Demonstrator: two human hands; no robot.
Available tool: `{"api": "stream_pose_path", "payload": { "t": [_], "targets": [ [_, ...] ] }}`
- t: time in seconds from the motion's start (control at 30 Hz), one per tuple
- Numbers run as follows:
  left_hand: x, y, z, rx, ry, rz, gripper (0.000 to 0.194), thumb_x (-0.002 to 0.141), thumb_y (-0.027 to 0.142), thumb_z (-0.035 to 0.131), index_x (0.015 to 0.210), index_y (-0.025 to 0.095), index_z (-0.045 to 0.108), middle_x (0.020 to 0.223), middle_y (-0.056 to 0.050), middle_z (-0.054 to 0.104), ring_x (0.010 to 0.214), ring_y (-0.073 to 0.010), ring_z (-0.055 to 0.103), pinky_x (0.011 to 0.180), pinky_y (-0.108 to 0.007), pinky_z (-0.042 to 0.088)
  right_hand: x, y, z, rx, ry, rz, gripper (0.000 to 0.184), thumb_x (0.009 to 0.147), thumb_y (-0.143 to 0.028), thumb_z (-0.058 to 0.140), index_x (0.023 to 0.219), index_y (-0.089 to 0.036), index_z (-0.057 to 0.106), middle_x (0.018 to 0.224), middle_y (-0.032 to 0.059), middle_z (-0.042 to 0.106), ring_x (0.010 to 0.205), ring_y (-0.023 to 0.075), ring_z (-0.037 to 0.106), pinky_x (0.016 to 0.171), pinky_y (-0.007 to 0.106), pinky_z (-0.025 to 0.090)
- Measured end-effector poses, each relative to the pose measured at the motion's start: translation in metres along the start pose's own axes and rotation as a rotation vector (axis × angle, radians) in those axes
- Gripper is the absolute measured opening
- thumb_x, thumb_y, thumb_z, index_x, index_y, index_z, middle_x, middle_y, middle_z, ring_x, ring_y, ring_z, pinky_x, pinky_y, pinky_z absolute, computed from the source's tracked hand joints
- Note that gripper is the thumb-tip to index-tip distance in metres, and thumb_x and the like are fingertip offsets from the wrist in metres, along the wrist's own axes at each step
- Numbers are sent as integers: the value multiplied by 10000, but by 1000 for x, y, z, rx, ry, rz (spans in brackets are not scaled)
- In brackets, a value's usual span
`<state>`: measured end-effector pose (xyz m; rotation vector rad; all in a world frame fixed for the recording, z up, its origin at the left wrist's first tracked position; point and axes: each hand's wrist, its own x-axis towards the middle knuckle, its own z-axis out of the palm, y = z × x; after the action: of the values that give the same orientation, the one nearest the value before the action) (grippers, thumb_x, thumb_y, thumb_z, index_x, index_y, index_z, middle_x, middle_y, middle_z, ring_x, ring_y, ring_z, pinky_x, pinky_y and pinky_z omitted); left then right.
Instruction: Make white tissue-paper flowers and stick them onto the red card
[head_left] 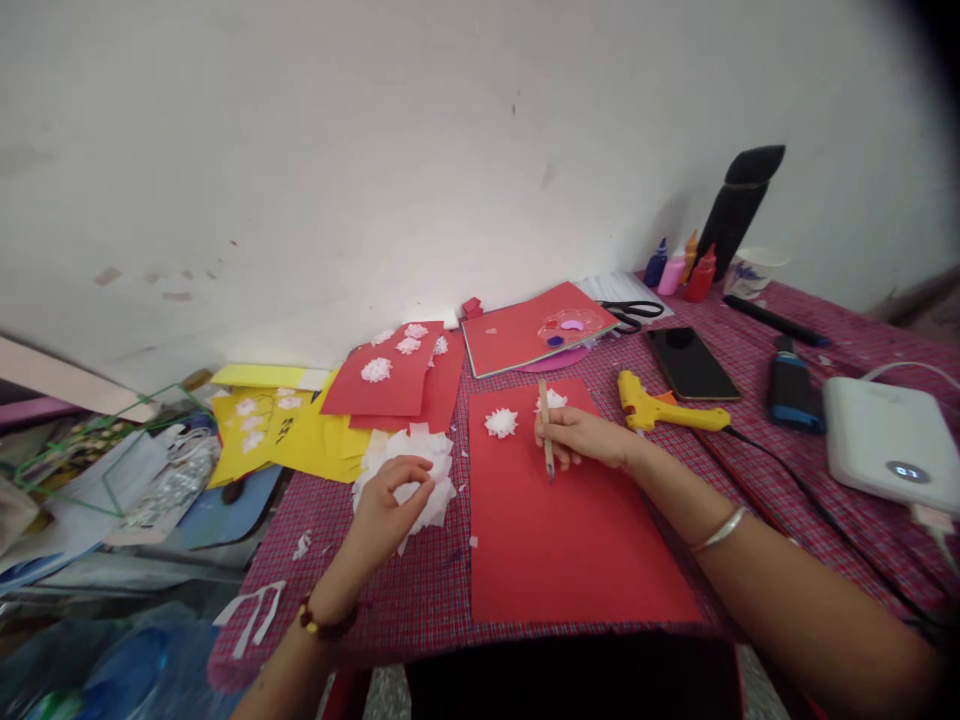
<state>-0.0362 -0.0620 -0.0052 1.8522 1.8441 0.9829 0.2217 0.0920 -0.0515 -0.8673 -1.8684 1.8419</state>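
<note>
A red paper sheet [570, 530] lies in front of me on the checked cloth. Two small white paper flowers [501, 422] sit near its far edge. My right hand [581, 437] rests on the sheet's top and grips a thin wooden stick [546, 430], tip pointing toward me. My left hand [390, 500] pinches a piece from a pile of white tissue flowers [427, 460] just left of the sheet.
A yellow glue gun [664, 408] with a black cord lies right of my hand, beside a black phone [690, 363]. Further red sheets [386, 385], a paint palette [570, 325], scissors [634, 312], paint bottles [679, 268], a white device [892, 440] and yellow papers [292, 435] surround them.
</note>
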Motion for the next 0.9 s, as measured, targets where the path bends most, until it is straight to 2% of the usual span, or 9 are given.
{"api": "stream_pose_path", "payload": {
  "t": [0.1,0.17,0.23,0.33,0.43,0.8,0.9],
  "targets": [
    [15,18,9,-376,56,-176,111,745,248,583,672,177,538,606,29,556,554,-102,505,547,-214,403,-2,-10,5,201,162,-158,222,812,-366,517,733,-160,497,496,-33,559,391,69,498,391,167,368],
    [28,29,23,-598,34,-223,110,714,239,618,682,170,538,543,55,513,494,-79,462,502,-190,372,-6,-18,8,322,249,-297,193,804,-356,542,778,-171,498,557,-28,593,409,70,511,417,180,385],
    [40,37,38,-722,11,-236,106,689,231,643,700,156,569,554,48,532,499,-72,463,505,-183,367,-9,-25,12,377,278,-410,170,808,-348,548,805,-185,497,590,-29,610,410,72,507,432,193,394],
    [53,44,59,-799,-14,-240,113,684,243,650,693,137,613,561,31,557,501,-68,461,506,-181,357,-13,-31,17,350,263,-478,171,812,-352,547,819,-184,521,609,-18,617,421,76,514,439,201,397],
    [58,45,69,-851,-29,-245,114,683,248,651,699,135,641,581,20,580,520,-72,471,522,-186,362,-14,-34,20,263,244,-506,208,815,-372,541,827,-165,559,603,-7,608,438,80,518,442,202,393],
    [55,44,76,-886,-22,-272,68,681,191,657,682,126,638,576,15,583,538,-78,485,532,-188,377,-10,-30,23,197,268,-505,229,821,-379,526,837,-155,568,601,-9,597,427,79,502,437,208,398],
    [54,44,75,-969,-36,-287,101,701,216,660,699,116,644,606,-4,599,548,-85,510,538,-194,398,-9,-29,22,212,268,-499,229,816,-386,532,838,-161,569,600,-15,594,423,75,501,432,204,401]
  ]
}}
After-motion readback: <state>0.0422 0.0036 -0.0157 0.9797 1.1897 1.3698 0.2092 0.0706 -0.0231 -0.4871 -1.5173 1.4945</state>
